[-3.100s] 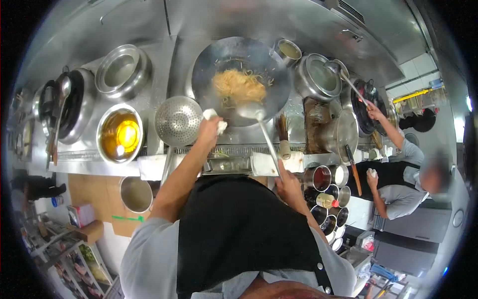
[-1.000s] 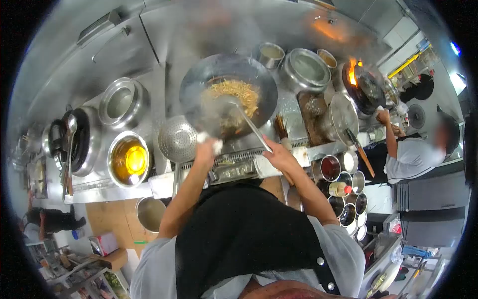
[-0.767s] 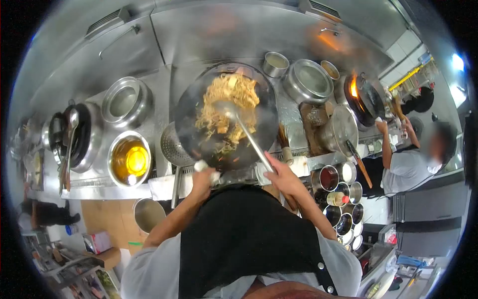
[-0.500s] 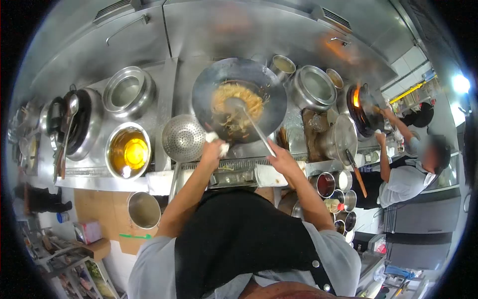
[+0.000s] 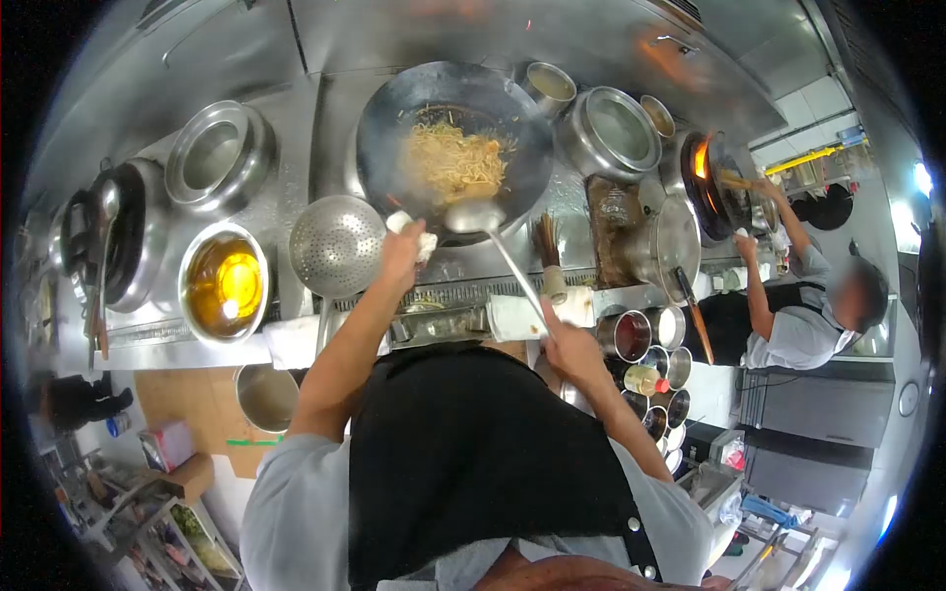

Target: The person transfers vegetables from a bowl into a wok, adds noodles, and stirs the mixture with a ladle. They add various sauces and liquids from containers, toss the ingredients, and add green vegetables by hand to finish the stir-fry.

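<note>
Head view: the left hand [image 5: 399, 258] grips the cloth-wrapped rim of the wok [image 5: 394, 148] of noodles [image 5: 448, 163] ahead, while the right hand [image 5: 570, 350], nearer the body, clasps the ladle [image 5: 475, 216], its handle slanting forward-left to the wok's near edge.

A: so what are the arms doing here?

B: left arm's stretched way forward, elbow nearly straight, grey sleeve up at the shoulder; left hand [image 5: 402, 251] is clenched tight with the knuckles up, wrist pretty much in line with the forearm

A: and the other one?

B: right arm's bent and tucked closer to the body; right hand [image 5: 569, 347] sits lower and nearer the apron, fingers [image 5: 552, 325] wrapped in a closed grip, palm turned inward; hands are well apart
</note>
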`<state>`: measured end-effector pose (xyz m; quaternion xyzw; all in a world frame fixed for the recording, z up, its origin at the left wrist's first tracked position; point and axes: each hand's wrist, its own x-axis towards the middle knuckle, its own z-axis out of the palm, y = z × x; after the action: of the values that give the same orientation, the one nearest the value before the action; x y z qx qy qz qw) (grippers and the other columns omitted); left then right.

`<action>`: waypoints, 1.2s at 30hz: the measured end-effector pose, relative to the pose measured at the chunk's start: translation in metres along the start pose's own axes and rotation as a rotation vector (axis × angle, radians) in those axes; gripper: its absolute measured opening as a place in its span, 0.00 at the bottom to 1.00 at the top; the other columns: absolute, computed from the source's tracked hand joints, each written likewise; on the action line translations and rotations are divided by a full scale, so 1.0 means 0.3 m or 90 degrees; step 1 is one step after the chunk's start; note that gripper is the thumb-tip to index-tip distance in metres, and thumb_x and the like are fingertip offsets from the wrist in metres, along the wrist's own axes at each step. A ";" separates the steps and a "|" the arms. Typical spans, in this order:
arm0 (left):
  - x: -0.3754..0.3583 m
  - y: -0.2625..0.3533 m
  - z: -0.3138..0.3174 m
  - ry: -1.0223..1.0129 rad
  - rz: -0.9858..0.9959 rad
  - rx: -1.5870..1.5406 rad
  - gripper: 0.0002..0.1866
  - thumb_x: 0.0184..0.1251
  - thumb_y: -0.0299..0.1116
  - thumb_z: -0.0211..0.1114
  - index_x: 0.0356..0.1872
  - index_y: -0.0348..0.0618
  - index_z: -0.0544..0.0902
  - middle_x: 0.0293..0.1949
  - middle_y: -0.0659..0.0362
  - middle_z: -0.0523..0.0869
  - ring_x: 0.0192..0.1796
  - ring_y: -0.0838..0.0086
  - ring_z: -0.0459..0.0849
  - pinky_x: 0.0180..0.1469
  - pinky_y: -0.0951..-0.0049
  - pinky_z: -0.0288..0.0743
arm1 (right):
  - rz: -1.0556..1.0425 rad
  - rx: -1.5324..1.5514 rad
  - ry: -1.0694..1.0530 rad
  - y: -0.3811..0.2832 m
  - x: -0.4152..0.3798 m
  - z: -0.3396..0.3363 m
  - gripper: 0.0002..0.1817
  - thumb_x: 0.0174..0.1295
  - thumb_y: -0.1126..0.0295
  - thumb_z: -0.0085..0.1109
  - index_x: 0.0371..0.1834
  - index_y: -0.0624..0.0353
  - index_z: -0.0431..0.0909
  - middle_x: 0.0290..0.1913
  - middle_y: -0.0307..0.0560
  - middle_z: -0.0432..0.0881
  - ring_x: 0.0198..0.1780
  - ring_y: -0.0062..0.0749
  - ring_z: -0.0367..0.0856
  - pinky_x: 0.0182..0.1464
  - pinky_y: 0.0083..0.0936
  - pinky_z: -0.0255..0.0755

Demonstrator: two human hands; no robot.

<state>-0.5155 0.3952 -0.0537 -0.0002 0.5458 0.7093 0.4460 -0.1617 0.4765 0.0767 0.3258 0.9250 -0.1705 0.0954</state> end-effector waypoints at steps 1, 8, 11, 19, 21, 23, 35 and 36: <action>-0.019 0.019 -0.001 0.011 -0.049 -0.018 0.15 0.74 0.46 0.67 0.44 0.44 0.81 0.30 0.60 0.85 0.28 0.72 0.84 0.24 0.65 0.74 | -0.004 -0.008 0.032 0.022 0.091 0.011 0.40 0.68 0.68 0.58 0.84 0.50 0.56 0.37 0.67 0.84 0.37 0.66 0.85 0.42 0.58 0.79; -0.319 -0.060 -0.222 -0.006 -0.043 -0.119 0.16 0.78 0.38 0.65 0.59 0.43 0.80 0.45 0.59 0.87 0.33 0.72 0.86 0.31 0.66 0.81 | 0.031 0.070 0.041 -0.027 0.181 0.017 0.40 0.69 0.68 0.58 0.84 0.51 0.54 0.35 0.66 0.84 0.36 0.66 0.85 0.40 0.56 0.81; -0.509 -0.060 -0.292 0.024 -0.105 -0.075 0.14 0.75 0.32 0.65 0.57 0.38 0.81 0.43 0.57 0.87 0.33 0.71 0.86 0.35 0.69 0.81 | 0.007 0.077 -0.016 0.014 0.123 0.018 0.41 0.69 0.68 0.57 0.86 0.45 0.54 0.38 0.72 0.85 0.40 0.70 0.85 0.45 0.59 0.78; -0.514 0.000 -0.198 0.015 -0.154 -0.046 0.16 0.78 0.39 0.61 0.52 0.33 0.82 0.34 0.52 0.87 0.32 0.67 0.86 0.33 0.69 0.80 | 0.004 0.278 0.145 0.160 0.543 -0.225 0.38 0.71 0.66 0.62 0.83 0.56 0.61 0.69 0.69 0.78 0.70 0.60 0.78 0.72 0.38 0.71; -0.441 0.023 -0.126 0.037 -0.156 -0.080 0.23 0.84 0.49 0.54 0.59 0.37 0.78 0.34 0.52 0.86 0.32 0.66 0.86 0.32 0.66 0.81 | 0.064 0.400 0.143 0.141 0.665 -0.208 0.39 0.70 0.65 0.62 0.84 0.56 0.59 0.71 0.68 0.77 0.74 0.56 0.75 0.75 0.35 0.66; -0.320 0.008 -0.066 0.066 -0.135 -0.116 0.30 0.83 0.61 0.51 0.55 0.40 0.79 0.36 0.53 0.87 0.32 0.64 0.86 0.32 0.63 0.81 | 0.095 0.438 0.133 0.104 0.800 -0.108 0.40 0.70 0.65 0.62 0.84 0.56 0.57 0.71 0.64 0.78 0.72 0.52 0.77 0.73 0.33 0.68; -0.019 0.006 0.063 0.103 -0.052 0.015 0.08 0.68 0.33 0.66 0.43 0.43 0.85 0.36 0.54 0.88 0.34 0.65 0.85 0.32 0.62 0.74 | -0.076 0.305 0.024 0.012 0.358 0.115 0.41 0.71 0.64 0.60 0.86 0.45 0.53 0.64 0.70 0.81 0.66 0.64 0.80 0.69 0.47 0.73; -0.046 0.008 0.052 0.103 -0.030 -0.016 0.06 0.68 0.30 0.65 0.41 0.42 0.84 0.35 0.55 0.87 0.33 0.66 0.85 0.30 0.63 0.74 | -0.016 0.346 0.007 -0.001 0.366 0.043 0.40 0.69 0.72 0.61 0.84 0.55 0.58 0.65 0.69 0.82 0.60 0.50 0.86 0.64 0.34 0.76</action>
<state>-0.5010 0.3985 -0.0388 -0.0758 0.5707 0.7033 0.4170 -0.2456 0.5340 0.0334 0.3292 0.8497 -0.4119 -0.0030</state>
